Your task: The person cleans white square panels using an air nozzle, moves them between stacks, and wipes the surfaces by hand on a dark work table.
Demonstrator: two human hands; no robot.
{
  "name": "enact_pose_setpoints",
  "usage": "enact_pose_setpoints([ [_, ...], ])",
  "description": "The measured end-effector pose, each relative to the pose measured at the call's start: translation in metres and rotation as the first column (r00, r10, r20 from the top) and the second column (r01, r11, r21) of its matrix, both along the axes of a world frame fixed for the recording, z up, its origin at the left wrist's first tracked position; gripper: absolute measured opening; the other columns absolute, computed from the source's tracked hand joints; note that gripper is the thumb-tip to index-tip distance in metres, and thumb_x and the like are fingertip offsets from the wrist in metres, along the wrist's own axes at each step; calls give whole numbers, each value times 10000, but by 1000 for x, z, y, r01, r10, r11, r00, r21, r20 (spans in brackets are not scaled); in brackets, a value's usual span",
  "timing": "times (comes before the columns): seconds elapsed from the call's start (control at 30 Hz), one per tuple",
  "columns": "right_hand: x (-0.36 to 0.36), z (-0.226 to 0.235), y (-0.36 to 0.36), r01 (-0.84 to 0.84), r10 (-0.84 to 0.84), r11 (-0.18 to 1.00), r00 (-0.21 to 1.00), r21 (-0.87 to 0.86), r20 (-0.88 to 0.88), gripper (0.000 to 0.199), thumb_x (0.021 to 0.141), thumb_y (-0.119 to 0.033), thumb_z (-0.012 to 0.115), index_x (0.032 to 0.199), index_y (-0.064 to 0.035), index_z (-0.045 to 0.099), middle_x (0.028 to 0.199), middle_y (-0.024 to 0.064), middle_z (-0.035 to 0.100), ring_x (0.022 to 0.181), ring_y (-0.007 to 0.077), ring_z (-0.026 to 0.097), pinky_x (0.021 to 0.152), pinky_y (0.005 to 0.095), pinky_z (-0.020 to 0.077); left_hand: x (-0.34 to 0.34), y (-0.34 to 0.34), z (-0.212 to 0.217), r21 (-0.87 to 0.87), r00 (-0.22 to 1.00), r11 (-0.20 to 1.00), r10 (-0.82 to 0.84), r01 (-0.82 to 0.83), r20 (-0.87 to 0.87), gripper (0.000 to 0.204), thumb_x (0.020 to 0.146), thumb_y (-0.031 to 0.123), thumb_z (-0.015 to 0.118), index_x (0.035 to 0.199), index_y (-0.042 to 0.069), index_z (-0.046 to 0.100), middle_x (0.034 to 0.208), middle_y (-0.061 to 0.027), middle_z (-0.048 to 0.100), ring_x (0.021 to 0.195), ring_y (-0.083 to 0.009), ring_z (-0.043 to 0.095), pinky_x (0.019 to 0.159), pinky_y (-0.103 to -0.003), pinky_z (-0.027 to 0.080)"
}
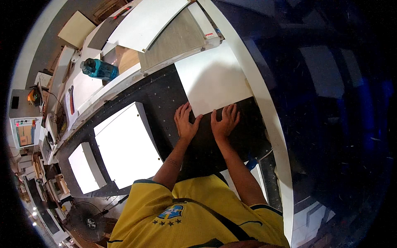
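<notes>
A flat white rectangular panel (pixel 215 78) lies on the black dotted work table (pixel 161 93), with a shadow across it. At its near left corner is my left hand (pixel 186 123), fingers apart and thumb toward the panel's near edge. My right hand (pixel 224 122) rests by the same near edge, further right, its fingers spread and partly bent. Neither hand is wrapped around anything. Left of my left arm lies a larger stack of white panels (pixel 128 144), and beyond it a smaller white stack (pixel 86 168).
A white rail (pixel 271 107) bounds the table on the right. Along the far ledge stand a teal bottle (pixel 99 69), large boards (pixel 175 37) and a red-handled tool (pixel 71 101). A screen (pixel 25 133) is at the far left, a black fan (pixel 87 221) at the lower left.
</notes>
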State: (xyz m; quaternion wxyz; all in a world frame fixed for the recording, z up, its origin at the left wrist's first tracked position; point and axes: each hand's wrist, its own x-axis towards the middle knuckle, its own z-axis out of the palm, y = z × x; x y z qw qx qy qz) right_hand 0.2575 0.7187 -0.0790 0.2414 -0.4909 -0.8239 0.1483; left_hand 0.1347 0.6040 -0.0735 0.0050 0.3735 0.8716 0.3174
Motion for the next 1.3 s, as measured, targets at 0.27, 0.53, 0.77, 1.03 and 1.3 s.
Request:
enact_pose_setpoints([
  [0.27,3,1,-4,-33,33,999,999,4,12,705,1016,-412,619,1400,178,569,1580,356,447,1565,453,312,1275,588,205,5,-2,1,15,1000,1000,9,-9,0,619,888,354,861,1364,36,625,1527,-137,560,1489,-361,424,1256,-548,262],
  [0.53,1,-3,-12,-57,56,998,998,18,12,737,1036,-387,586,1502,170,459,1648,350,342,1597,446,233,1286,579,185,7,-9,4,145,997,989,6,5,-79,449,859,276,896,1156,21,676,1466,-155,611,1444,-374,480,1207,-541,317],
  [0.77,8,-10,-17,-138,140,990,989,-34,46,797,1016,-307,601,1603,134,292,1698,335,235,1614,447,163,1301,574,149,-1,-18,-12,217,996,972,-91,88,3,367,868,172,866,1192,65,732,1451,-96,649,1417,-353,512,1180,-527,359],
  [1.03,13,-5,-45,-301,300,953,950,5,90,858,979,-286,667,1610,133,264,1680,357,255,1608,462,172,1299,569,154,3,-27,-8,240,998,970,-38,26,47,343,845,141,864,1163,56,765,1406,-87,676,1374,-328,539,1158,-510,375],
  [1.3,19,-21,-37,-365,367,929,930,-58,25,897,961,-304,750,1659,5,280,1719,292,229,1622,428,153,1305,568,137,-6,-30,-11,268,998,963,-39,25,46,335,846,156,870,1152,59,772,1400,-95,676,1362,-323,544,1159,-507,368],
])
